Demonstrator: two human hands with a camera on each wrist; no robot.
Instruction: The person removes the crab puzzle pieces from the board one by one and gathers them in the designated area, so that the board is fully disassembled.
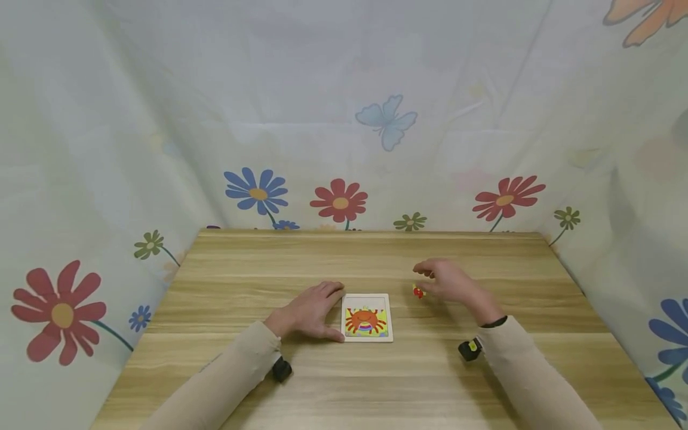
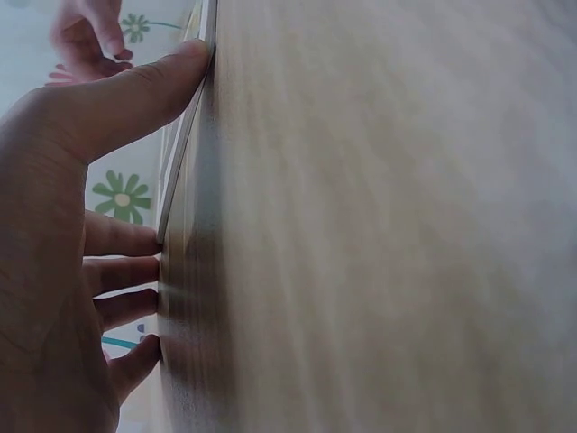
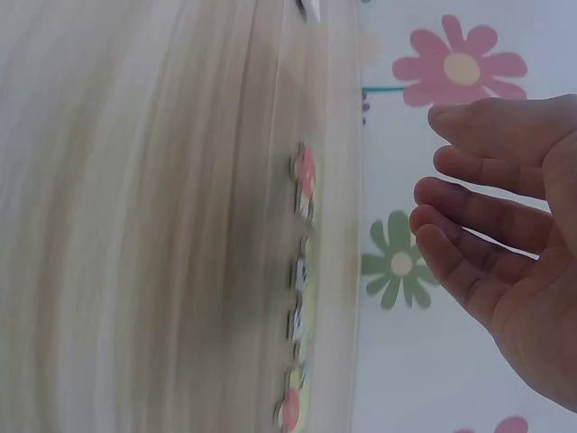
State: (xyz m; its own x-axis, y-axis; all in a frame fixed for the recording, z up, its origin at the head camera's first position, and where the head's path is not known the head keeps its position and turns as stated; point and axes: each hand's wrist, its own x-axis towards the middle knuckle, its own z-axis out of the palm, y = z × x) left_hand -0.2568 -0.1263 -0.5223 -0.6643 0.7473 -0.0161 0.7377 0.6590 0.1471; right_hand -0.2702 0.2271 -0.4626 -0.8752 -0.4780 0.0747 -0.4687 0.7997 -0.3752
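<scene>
A square puzzle tray (image 1: 390, 322) with a pale rim lies flat on the table. In it is an orange crab picture (image 1: 366, 323); the strip along its far side is plain and pale. My left hand (image 1: 310, 310) rests at the tray's left side, with thumb and fingertips touching the edge, as the left wrist view also shows. To the right of the tray, my right hand (image 1: 451, 282) hovers above a red and yellow puzzle piece (image 1: 418, 292), partly hidden by it. In the right wrist view several puzzle pieces (image 3: 305, 176) lie apart from the loosely bent, bare fingers.
The wood-grain table (image 1: 269, 254) reaches back to a hanging cloth (image 1: 301, 143) printed with flowers and a butterfly. Cloth also hangs at both sides. A small black device (image 1: 470, 350) is worn at each wrist.
</scene>
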